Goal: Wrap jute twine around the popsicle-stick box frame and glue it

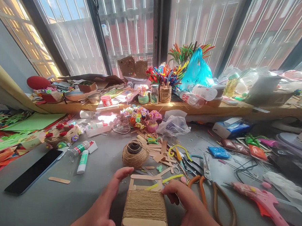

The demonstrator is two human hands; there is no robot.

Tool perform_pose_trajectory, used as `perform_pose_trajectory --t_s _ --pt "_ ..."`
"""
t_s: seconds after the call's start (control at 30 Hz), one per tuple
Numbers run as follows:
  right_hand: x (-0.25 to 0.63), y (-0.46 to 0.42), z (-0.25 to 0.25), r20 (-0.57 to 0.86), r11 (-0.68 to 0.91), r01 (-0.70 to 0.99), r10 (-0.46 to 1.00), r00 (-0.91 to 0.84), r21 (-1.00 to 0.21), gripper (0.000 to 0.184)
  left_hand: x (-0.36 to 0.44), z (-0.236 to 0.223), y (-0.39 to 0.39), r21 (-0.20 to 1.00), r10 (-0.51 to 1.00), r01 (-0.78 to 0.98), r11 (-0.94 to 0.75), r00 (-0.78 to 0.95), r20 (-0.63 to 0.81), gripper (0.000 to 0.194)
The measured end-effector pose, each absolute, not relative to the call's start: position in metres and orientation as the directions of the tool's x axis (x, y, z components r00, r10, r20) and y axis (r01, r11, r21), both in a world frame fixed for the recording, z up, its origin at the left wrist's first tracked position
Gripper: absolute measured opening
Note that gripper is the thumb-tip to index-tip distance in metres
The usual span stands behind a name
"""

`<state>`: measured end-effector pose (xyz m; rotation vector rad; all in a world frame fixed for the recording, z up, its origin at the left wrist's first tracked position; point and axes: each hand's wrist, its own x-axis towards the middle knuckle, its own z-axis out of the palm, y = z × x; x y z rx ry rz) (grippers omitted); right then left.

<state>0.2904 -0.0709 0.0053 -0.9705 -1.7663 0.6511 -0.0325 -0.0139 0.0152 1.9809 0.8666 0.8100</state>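
Note:
A small chair-like piece of wooden craft sticks wrapped in jute twine stands in front of me. Its open stick frame shows at the far end, and a plain stick crosses the near end. My right hand has curled fingers on its upper right corner and the thumb by its lower right edge. To its left, my left hand is open, fingers apart, with a gap between palm and piece. A ball of jute twine sits just beyond. Loose craft sticks and a yellow pipe cleaner lie behind.
Right of my hands are brown-handled scissors, orange-handled pliers and a pink glue gun. A black phone, a glue stick and one loose stick lie left. Crafts and bottles crowd the windowsill.

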Motion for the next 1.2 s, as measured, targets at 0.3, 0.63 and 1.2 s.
perform_pose_trajectory --t_s 0.3,0.63,1.2 --pt "0.291 -0.067 -0.002 0.500 0.545 0.290 0.838 -0.219 -0.786 0.063 0.017 0.082 0.057 0.501 0.766 0.582 -0.641 0.529 0.366 0.040" --pt "0.289 -0.069 0.003 0.458 0.503 0.308 0.864 -0.211 -0.808 0.064 -0.011 0.070 0.109 0.433 0.871 0.760 -0.485 0.378 0.314 0.075" --pt "0.288 -0.066 -0.003 0.445 0.476 0.219 0.878 -0.178 -0.852 0.069 0.026 0.078 0.156 0.188 0.699 0.698 -0.691 0.579 0.419 0.047"
